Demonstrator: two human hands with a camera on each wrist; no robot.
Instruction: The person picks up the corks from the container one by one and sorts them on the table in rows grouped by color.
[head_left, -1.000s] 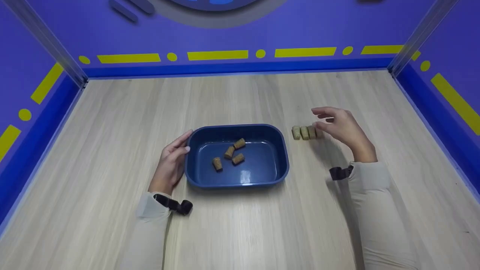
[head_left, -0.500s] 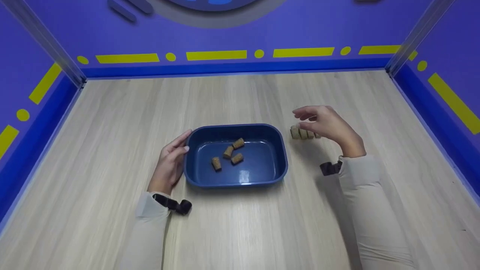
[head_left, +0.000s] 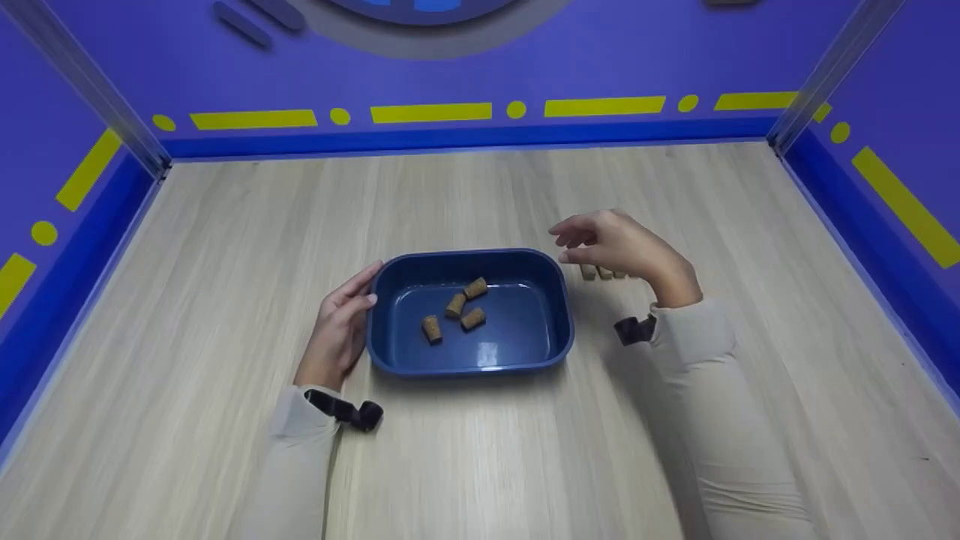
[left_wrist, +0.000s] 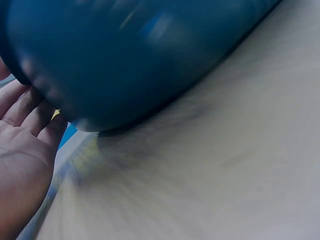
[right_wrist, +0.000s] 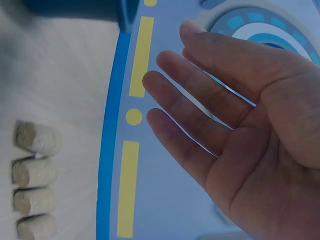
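A dark blue rectangular basin (head_left: 487,371) sits on the table with several brown corks (head_left: 473,319) lying loose on its floor. At its left end my left hand (head_left: 337,326) touches the outer wall and rim; in the left wrist view its fingers (left_wrist: 37,117) lie nearly straight against the wall. My right hand (head_left: 619,244) hovers just beyond the basin's upper right corner, fingers loosely bent and holding nothing, as the right wrist view confirms. Below it, a row of paler corks (right_wrist: 35,172) lies on the table, partly hidden by that hand in the head view.
A light wood-grain table (head_left: 465,457) spreads around the basin. Blue-purple panels (head_left: 450,75) with yellow dashes and dots wall in the back and both sides. A black wrist camera (head_left: 636,330) is strapped to each sleeve.
My right hand has moved left, passing over the row of corks toward the basin's right end. The left hand, the basin and the corks inside stay where they were.
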